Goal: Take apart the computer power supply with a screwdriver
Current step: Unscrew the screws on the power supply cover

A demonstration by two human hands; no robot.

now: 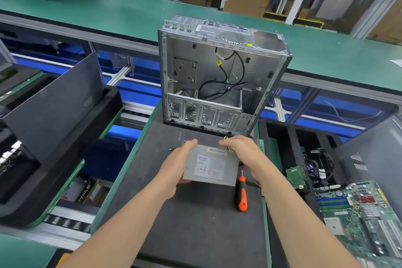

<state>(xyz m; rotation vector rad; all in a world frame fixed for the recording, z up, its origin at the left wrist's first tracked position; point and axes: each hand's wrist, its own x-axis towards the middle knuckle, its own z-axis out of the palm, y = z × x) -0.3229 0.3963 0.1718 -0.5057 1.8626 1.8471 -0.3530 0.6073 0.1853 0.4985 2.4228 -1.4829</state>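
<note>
While the power supply [212,165] sits on the dark surface [195,224], the left hand [174,164] clasps its left side, fingers [191,143] nearly straight; the right hand [245,154] curls over its far corner. The screwdriver [242,193] lies just beside it.

Print on the power supply [231,168] label [209,166] is too small to read.

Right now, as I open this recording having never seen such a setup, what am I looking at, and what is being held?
No machine here: the two grips are a person's bare hands, filmed by one head-worn camera looking down. The left grip and right grip hold a grey power supply by its sides over a dark mat. An orange-and-black screwdriver lies on the mat beside it, untouched. Behind is an open computer case; a circuit board lies to the right.
</note>
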